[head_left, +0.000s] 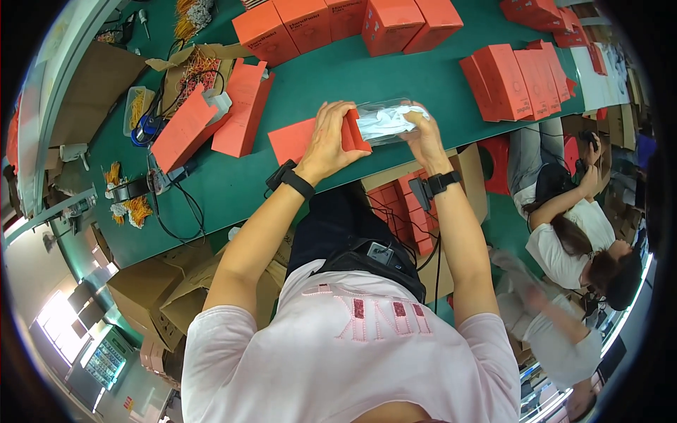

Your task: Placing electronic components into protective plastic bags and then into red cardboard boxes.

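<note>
My left hand [328, 141] is wrapped round an orange-red cardboard box [290, 141] that lies on its side on the green table. The box's open end faces right. At that opening is a clear plastic tray [377, 106] with a white item in a thin bag [384, 123]. My right hand [424, 137] grips the right end of the tray, thumb on top of the white bag. How far the tray reaches into the box is hidden by my left hand. The exact kind of the white item cannot be made out.
Two open orange-red boxes [243, 106] lie to the left, beside a carton of orange wires [201, 70]. Closed boxes [303, 25] line the far edge, and more [504, 81] stand at right. A carton of orange-red boxes [402, 204] sits below the table's near edge. Other people [564, 240] are at right.
</note>
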`<state>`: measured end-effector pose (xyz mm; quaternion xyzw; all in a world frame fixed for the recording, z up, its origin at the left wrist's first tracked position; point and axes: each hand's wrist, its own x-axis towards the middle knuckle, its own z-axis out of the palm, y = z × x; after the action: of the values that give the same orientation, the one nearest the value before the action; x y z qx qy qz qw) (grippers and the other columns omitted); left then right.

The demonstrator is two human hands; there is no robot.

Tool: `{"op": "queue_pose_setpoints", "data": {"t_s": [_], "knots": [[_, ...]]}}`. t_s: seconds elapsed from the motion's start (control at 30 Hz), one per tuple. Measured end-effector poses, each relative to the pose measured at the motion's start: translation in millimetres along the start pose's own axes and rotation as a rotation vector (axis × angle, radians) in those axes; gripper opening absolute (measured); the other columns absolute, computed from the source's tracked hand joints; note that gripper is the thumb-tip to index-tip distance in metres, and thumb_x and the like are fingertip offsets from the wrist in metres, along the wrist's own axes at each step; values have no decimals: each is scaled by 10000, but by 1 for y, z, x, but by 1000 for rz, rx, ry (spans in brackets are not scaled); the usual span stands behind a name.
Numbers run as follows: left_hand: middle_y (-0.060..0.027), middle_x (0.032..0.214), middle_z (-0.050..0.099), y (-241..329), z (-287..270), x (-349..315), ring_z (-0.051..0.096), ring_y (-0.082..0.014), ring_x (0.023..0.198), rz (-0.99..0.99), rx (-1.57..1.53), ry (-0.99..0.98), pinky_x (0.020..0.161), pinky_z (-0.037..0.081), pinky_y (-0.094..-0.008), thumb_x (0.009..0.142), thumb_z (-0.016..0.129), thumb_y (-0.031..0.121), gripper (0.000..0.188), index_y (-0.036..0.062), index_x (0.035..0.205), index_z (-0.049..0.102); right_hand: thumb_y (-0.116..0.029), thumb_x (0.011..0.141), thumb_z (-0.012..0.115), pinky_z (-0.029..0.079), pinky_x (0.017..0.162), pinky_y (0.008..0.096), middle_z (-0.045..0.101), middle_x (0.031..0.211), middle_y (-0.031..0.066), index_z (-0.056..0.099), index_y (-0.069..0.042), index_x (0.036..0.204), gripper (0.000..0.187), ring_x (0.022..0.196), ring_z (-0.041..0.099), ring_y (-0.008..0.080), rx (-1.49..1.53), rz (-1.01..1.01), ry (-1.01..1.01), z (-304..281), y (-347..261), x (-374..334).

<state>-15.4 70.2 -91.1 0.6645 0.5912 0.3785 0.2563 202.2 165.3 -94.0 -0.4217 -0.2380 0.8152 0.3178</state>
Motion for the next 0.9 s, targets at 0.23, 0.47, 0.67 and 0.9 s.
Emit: {"op": "queue_pose_setpoints", "data": {"t_s": [0.23, 0.47, 0.67, 0.9], "knots": [[-160, 1441, 505, 39, -15, -5, 444, -370, 1359, 138, -112, 325, 1181, 250, -577, 568, 961, 225, 935, 93, 1292, 385, 26, 837, 649, 476, 944, 295, 615, 1214, 106, 547, 14, 1300, 474, 1100, 589, 163, -677, -474, -56, 77, -66, -72], [-182, 1493, 458, 27, 9, -30, 411, -398, 1396, 69, -184, 474, 1179, 240, -583, 560, 976, 265, 966, 118, 1284, 354, -94, 820, 750, 492, 876, 300, 656, 1091, 121, 526, 12, 1243, 491, 992, 629, 167, -1219, -254, -168, 115, -68, -72], [-219, 1466, 468, 16, 6, -61, 455, -395, 1362, -38, -248, 533, 1148, 319, -548, 559, 980, 260, 967, 110, 1275, 348, -165, 840, 748, 497, 882, 331, 659, 1119, 106, 580, -16, 1245, 463, 1063, 605, 192, -1429, -401, -296, 150, -64, -78], [-209, 1393, 495, 12, -7, -76, 498, -382, 1307, -36, -269, 495, 1063, 446, -442, 523, 970, 167, 980, 94, 1284, 357, -96, 944, 566, 443, 1008, 322, 597, 1330, 96, 547, 7, 1355, 423, 1198, 558, 187, -896, 74, -423, 136, -61, -67]]}}
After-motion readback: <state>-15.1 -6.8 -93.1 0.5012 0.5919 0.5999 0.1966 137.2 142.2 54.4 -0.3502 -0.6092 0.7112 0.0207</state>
